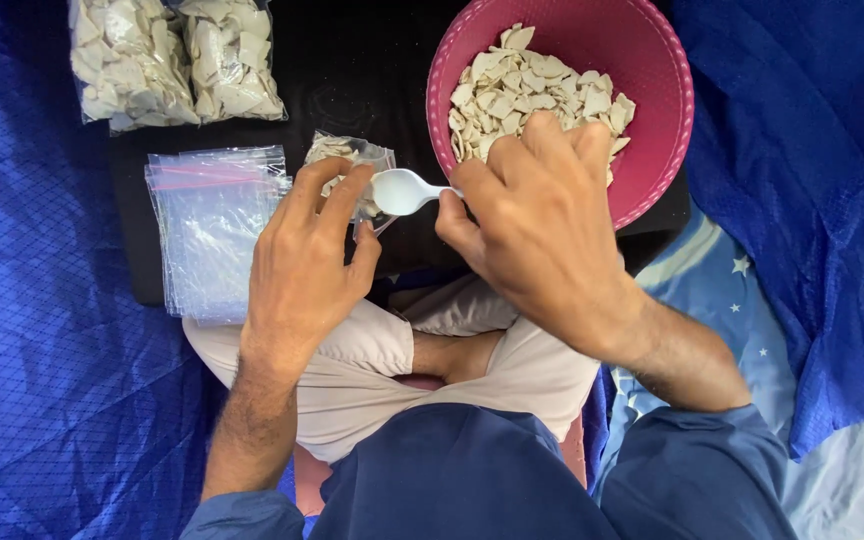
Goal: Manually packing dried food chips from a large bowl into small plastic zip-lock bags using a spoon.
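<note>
The left hand (302,255) pinches the small bag (352,165) open beside the pink bowl (652,100); the right hand (542,220) grips a white spoon (402,190). The bag looks limp, light and slippery, best held at its rim.

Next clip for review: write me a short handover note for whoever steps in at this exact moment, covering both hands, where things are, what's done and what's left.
Left hand: holds a small clear bag open, partly filled with pale chips.
Right hand: grips a white plastic spoon, bowl at the bag's mouth.
Pink bowl, upper right: still holds a heap of chips.
Stack of empty zip bags: left of the left hand, on the black surface.
Done: two filled bags lie at upper left.
Left: the bag in hand is not full or sealed; many chips and empty bags remain.
</note>
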